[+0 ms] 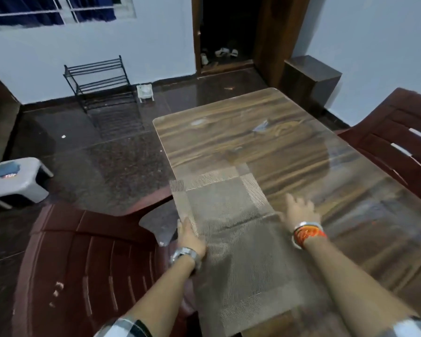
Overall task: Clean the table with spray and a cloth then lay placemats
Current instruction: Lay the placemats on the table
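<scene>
At far left, a brown chair [88, 259] stands against the tabletop's [289, 147] left edge. Our left hand [190, 235] lies along the placemat's [231, 229] left border, fingers extended; we cannot tell whether they pinch it. The placemat lies at the near left corner, long axis parallel to the left edge. Our right hand [299, 211], fingers spread and holding nothing, rests at its right border. Each hand flanks one long side; squaring likely follows.

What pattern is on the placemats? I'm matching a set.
Grey-beige woven placemats with lighter square blocks and bands, seen in the head view.
</scene>
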Demonstrator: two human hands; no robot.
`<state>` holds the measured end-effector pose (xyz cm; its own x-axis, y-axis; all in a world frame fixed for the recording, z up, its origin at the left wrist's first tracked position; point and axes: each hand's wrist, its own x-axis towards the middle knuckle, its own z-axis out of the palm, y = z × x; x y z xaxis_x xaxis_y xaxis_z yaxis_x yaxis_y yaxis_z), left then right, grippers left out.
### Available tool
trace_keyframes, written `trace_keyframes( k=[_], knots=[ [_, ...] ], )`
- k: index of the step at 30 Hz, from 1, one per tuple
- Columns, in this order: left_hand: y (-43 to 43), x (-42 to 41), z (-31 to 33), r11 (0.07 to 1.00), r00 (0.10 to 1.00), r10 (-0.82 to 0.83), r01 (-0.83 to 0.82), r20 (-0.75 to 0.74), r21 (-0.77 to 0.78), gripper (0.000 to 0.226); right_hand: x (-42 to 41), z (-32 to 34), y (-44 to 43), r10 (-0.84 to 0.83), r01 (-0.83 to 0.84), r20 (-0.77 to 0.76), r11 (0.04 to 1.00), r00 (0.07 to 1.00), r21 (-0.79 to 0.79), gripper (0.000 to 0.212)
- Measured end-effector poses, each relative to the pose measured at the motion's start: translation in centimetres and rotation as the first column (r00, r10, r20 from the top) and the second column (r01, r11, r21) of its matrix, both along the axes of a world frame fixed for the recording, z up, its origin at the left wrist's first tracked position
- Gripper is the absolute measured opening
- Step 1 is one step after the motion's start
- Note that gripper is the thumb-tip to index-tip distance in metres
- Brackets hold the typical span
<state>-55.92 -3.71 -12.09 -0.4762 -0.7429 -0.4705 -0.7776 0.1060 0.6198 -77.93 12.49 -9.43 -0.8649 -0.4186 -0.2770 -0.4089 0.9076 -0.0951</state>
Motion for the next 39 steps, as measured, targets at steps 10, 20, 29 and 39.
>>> trace_keyframes(
  k=[10,20,29,39],
  knots=[
    [2.7,-3.4,-3.9,0.957,0.915,-0.197,0.258,0.352,-0.135,0.091,7.2,-7.7,-1.3,0.233,-0.245,0.214,0.969,0.949,0.03,0.079],
    [3.8,-4.4,-5.8,0.917,0.882,-0.265,0.356,0.389,-0.182,0.1,3.1,-7.8,-1.4,0.254,-0.272,0.241,0.961,0.937,0.043,0.074],
    [4.0,-3.2,-5.8,0.918,0.877,-0.222,0.335,0.426,-0.213,0.101,4.4,-6.7,-1.9,0.298,-0.324,0.265,0.944,0.917,0.058,0.051],
    [3.6,-3.1,-5.6,0.91,0.846,-0.237,0.365,0.477,-0.197,0.102,4.4,-6.6,-2.0,0.337,-0.372,0.249,0.922,0.908,0.109,0.052]
  ],
)
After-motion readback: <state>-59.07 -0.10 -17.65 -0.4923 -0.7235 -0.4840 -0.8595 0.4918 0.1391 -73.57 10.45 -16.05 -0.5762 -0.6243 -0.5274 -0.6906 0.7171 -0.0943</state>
